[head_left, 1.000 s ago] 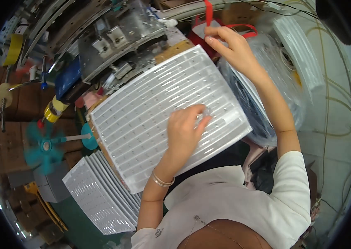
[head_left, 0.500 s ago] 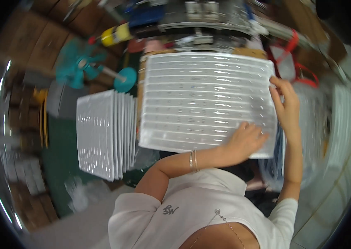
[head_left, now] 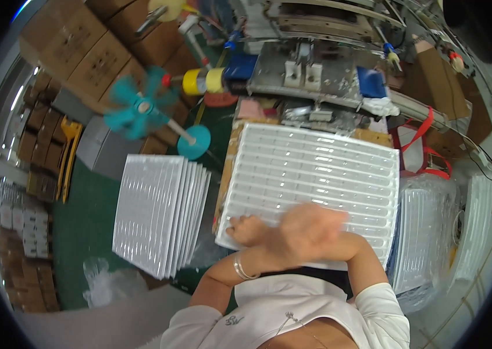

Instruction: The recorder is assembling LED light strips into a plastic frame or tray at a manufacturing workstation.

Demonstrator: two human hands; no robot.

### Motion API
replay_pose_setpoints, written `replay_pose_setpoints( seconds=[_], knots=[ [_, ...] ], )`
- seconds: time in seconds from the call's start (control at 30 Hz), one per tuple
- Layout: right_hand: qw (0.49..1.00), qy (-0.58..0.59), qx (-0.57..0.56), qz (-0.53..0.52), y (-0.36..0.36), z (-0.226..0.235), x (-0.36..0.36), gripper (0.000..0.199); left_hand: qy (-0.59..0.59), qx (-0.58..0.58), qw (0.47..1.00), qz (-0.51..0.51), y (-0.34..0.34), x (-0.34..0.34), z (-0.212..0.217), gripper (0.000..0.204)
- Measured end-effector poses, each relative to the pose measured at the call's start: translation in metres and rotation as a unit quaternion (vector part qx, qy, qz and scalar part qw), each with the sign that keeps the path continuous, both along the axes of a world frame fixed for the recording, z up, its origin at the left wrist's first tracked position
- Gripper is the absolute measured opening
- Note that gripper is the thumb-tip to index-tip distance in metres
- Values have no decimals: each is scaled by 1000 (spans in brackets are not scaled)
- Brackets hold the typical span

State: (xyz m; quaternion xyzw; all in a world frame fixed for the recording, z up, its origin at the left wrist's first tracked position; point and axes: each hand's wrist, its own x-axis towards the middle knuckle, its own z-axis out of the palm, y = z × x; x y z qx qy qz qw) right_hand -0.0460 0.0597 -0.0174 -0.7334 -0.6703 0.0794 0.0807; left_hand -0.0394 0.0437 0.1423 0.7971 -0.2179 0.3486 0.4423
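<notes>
teal fan (head_left: 139, 108) left of the bench (head_left: 316, 75) | stack of white ribbed trays (head_left: 159, 212) lower left | brown cartons (head_left: 89, 52) upper left | yellow tape roll (head_left: 204, 80) | red straps (head_left: 426, 151) right

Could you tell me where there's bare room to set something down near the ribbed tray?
The widest free patch is the green floor left of the fanned tray stack. The white ribbed tray itself is bare beyond both hands. The machine bench behind is crowded, as is the bagged tray pile on the right.

Single head-worn fisheye, steeply downward, close above the workbench (head_left: 316, 75)
</notes>
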Motion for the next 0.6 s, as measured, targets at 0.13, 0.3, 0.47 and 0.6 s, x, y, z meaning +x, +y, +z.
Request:
replay_pose_setpoints(
  seconds=[0.13, 0.3, 0.47, 0.6],
  knots=[
    [969, 207, 138, 14, -35, 15, 52, 26, 66, -82, 987, 119, 33, 70, 11, 25],
    [887, 258, 228, -308, -122, 121, 137, 28, -3, 71, 984, 165, 48, 183, 12, 29],
    [776, 89, 463, -420, -158, 148, 230, 16, -27, 299, 922, 244, 42, 266, -8, 43],
    [781, 3, 500, -375, -131, 174, 265, 17, -83, 232, 937, 246, 50, 241, 3, 35]
  ],
)
